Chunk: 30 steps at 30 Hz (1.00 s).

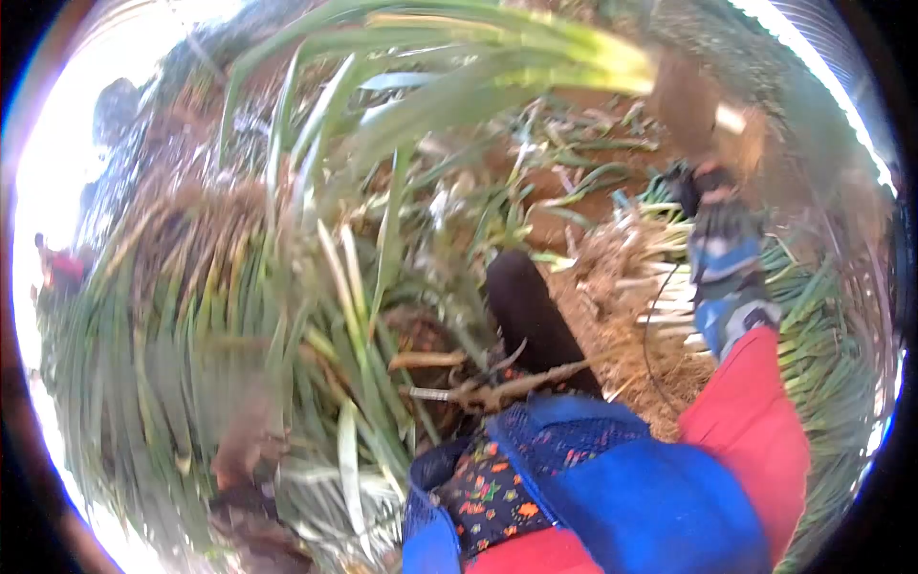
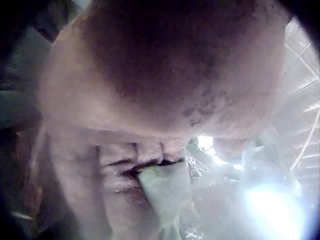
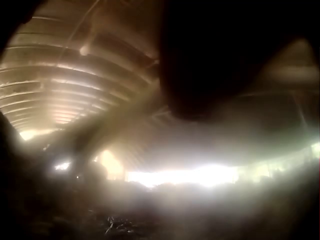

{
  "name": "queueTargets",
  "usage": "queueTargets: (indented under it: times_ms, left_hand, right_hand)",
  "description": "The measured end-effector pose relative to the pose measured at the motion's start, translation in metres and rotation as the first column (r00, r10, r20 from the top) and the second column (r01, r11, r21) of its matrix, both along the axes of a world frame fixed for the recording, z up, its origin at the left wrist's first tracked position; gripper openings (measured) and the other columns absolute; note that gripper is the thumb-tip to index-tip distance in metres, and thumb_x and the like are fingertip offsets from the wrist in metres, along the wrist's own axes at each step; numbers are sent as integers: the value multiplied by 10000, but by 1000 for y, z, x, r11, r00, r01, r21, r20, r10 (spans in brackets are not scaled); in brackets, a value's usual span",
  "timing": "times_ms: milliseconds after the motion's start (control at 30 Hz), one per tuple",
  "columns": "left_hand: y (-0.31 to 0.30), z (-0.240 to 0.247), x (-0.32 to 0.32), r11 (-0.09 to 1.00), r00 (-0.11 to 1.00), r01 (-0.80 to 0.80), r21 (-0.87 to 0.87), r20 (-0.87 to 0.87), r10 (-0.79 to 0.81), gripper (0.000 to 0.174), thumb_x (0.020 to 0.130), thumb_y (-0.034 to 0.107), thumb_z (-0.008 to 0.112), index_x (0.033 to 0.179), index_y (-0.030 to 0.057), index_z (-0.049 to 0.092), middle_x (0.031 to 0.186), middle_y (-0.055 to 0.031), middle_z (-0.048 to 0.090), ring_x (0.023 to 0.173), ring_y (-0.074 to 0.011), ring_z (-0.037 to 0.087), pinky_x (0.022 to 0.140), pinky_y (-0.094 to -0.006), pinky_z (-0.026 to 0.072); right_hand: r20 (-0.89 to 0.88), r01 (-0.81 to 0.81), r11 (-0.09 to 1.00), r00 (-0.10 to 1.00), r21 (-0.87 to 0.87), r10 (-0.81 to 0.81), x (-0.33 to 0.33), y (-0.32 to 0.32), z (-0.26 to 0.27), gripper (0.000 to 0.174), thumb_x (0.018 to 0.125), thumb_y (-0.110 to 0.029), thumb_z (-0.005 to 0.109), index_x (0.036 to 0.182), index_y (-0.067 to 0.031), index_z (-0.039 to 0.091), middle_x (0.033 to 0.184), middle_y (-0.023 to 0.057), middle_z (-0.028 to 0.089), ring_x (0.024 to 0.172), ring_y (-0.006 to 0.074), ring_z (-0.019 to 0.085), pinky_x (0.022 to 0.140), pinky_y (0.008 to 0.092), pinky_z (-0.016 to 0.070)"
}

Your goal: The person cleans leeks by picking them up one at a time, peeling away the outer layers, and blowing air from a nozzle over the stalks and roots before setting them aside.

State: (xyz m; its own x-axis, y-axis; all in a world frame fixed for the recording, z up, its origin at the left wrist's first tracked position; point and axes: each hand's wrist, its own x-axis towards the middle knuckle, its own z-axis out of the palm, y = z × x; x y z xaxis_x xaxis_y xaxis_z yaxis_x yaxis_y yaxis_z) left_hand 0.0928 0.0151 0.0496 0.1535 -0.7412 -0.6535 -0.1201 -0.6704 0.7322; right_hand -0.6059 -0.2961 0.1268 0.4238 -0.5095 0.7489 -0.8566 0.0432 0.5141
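Observation:
In the head view my right hand (image 1: pixel 690 107), blurred, grips the pale base of a bunch of leeks (image 1: pixel 535 59). The bunch is held up across the top, its long flat leaves drooping to the left. My left hand (image 1: pixel 251 435) is low at the left, beside a thick pile of leeks (image 1: pixel 182 316). In the left wrist view, the fingers (image 2: pixel 85 190) of that hand reach downward loosely, with a strip of green leaf (image 2: pixel 167 187) against them. A dark shape and glare fill the right wrist view, hiding the grip there.
Loose leeks (image 1: pixel 593 177) lie scattered on the brown soil (image 1: pixel 583 297) ahead. A row of leeks (image 1: pixel 660 292) with pale stems lies by my right forearm. A dark-clad knee (image 1: pixel 526 297) stands in the middle. Another person (image 1: pixel 62 273) is far left. A ribbed arched roof (image 3: pixel 65 85) rises overhead.

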Motion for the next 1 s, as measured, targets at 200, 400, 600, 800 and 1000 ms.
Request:
queueTargets:
  times_ms: [200, 400, 600, 800, 1000]
  left_hand:
    - [-66, 36, -72, 750, 372, 661, -6, 871, -321, 404, 893, 345, 704, 1226, 119, 664, 727, -123, 720, 709, -347, 715, 647, -449, 547]
    - [-137, 47, -181, 544, 334, 817, -191, 926, -177, 509, 869, 306, 763, 1311, 69, 672, 1160, -200, 727, 992, -342, 737, 849, -428, 577]
    - [-243, -36, -292, 264, 392, 902, -342, 905, -165, 430, 941, 226, 675, 1350, 105, 627, 1304, -145, 656, 937, -315, 735, 787, -424, 614]
    - [-308, -97, -320, 314, 198, 936, -161, 976, -91, 228, 910, 137, 631, 1133, 159, 673, 1197, -117, 653, 867, -367, 718, 714, -473, 595]
    - [-319, -81, -317, 310, 185, 945, -105, 953, -242, 298, 901, 188, 670, 1199, 186, 668, 1083, -116, 682, 925, -375, 713, 774, -489, 576]
  right_hand:
    - [353, 221, 889, 858, 401, -373, -27, 42, -80, 342, 791, -204, 753, 1099, -85, 664, 835, 123, 732, 718, 306, 728, 651, 432, 560]
    - [420, 159, 849, 814, 504, -402, -24, 82, -162, 260, 809, -191, 732, 1034, -71, 680, 877, 147, 734, 772, 326, 729, 681, 442, 554]
    - [400, 89, 800, 830, 593, -389, 28, 130, -207, 345, 793, -200, 761, 1103, -71, 680, 877, 121, 722, 788, 310, 711, 735, 459, 528]
    - [405, 40, 726, 808, 687, -428, 58, 166, -219, 347, 799, -202, 704, 1120, -77, 662, 909, 113, 674, 860, 307, 671, 775, 466, 494]
    - [487, -71, 841, 840, 536, -238, 61, 177, -216, 366, 783, -145, 704, 1139, -86, 650, 907, 107, 668, 845, 307, 659, 774, 452, 487]
